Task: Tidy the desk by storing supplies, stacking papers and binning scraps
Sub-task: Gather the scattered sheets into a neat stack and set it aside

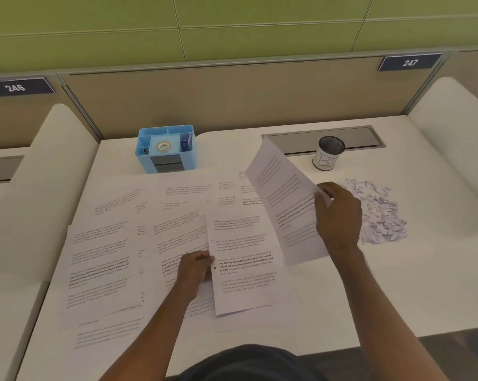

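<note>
Several printed sheets (103,259) lie spread over the white desk (397,292). My left hand (195,268) pinches the left edge of one sheet (243,265) lying on top of the others near the middle. My right hand (338,218) grips another printed sheet (284,196), lifted off the desk and tilted up toward the back. A heap of torn paper scraps (378,213) lies just right of my right hand. Behind it stands a small black mesh bin (328,156) with a white label. A blue desk organiser (166,148) with a roll of tape in it sits at the back left.
A grey cable hatch (295,140) is set into the desk behind the bin. Beige partitions (218,100) with number plates 246 and 247 close off the back. White side dividers (40,171) flank the desk on both sides.
</note>
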The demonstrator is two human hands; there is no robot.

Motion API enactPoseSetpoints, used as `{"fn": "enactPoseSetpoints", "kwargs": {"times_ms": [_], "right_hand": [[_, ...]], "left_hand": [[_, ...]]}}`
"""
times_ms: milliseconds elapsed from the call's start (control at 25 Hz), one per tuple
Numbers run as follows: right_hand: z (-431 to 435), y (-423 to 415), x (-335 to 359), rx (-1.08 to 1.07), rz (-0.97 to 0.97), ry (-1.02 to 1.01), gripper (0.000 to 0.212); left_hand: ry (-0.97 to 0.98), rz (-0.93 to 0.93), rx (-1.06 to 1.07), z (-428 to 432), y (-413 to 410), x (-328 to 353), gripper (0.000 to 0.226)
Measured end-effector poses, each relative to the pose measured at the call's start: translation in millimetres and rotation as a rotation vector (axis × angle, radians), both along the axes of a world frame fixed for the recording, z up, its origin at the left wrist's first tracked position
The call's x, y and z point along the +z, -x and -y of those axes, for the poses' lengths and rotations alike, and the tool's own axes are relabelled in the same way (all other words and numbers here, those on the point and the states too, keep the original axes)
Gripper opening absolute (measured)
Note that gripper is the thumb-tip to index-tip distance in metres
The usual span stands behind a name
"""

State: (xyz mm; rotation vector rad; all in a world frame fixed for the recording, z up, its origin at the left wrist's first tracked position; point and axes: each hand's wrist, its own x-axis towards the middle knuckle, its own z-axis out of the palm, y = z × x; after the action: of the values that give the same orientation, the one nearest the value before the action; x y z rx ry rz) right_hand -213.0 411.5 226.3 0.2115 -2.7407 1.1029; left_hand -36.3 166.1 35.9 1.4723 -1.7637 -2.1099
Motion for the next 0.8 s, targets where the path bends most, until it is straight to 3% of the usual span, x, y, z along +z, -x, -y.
{"fn": "enactPoseSetpoints", "kwargs": {"times_ms": [200,360,800], "right_hand": [[3.2,-7.0,-63.9,0.022,0.314,0.255,0.014],[6.9,-24.0,-117.9,-0.055,0.559,0.299,0.014],[26.7,-48.7,-161.0,-0.04,0.657,0.206,0.014]], "left_hand": [[-0.018,0.012,0.011,0.4,1.2,-1.2,0.008],[-0.025,0.036,-0.002,2.6,2.7,-4.0,0.009],[0.006,0.029,-0.015,0.8,0.4,-1.8,0.012]]}}
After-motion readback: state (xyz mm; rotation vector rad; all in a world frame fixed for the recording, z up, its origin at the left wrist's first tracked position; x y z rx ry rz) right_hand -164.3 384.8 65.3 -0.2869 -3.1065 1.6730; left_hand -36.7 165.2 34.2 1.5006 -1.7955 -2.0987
